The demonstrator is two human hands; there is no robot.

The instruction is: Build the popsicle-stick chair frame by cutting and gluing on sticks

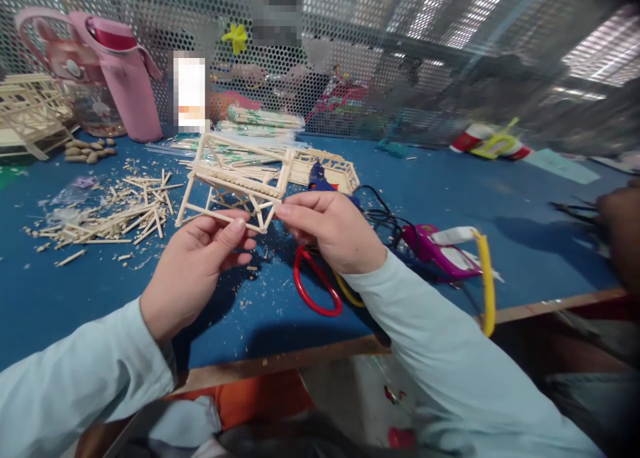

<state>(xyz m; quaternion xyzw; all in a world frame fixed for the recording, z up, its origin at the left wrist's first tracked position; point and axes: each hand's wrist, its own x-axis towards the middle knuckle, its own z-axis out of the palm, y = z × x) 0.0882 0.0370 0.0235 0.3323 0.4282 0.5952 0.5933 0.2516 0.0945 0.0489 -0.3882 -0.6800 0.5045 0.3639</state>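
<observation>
A small chair-like frame built of thin wooden sticks (240, 182) is held above the blue table between both hands. My left hand (200, 258) pinches its lower front stick between thumb and fingers. At the frame's right front corner, my right hand (335, 228) is closed, with thumb and forefinger at the joint. Whether those fingertips also hold a separate small piece is hidden. Beyond my right hand stands a blue glue gun (319, 177), partly covered. Red-handled scissors or pliers (317, 282) lie under my right wrist, their working end out of sight.
Cut sticks (143, 211) and crumbs litter the table's left side, near several peanuts (87, 151). A pink bottle (127, 78) stands by the perforated metal screen (350, 65). A purple tool with a yellow handle (443, 251) lies right, with black cable nearby. Another person's hand (620, 231) is at far right.
</observation>
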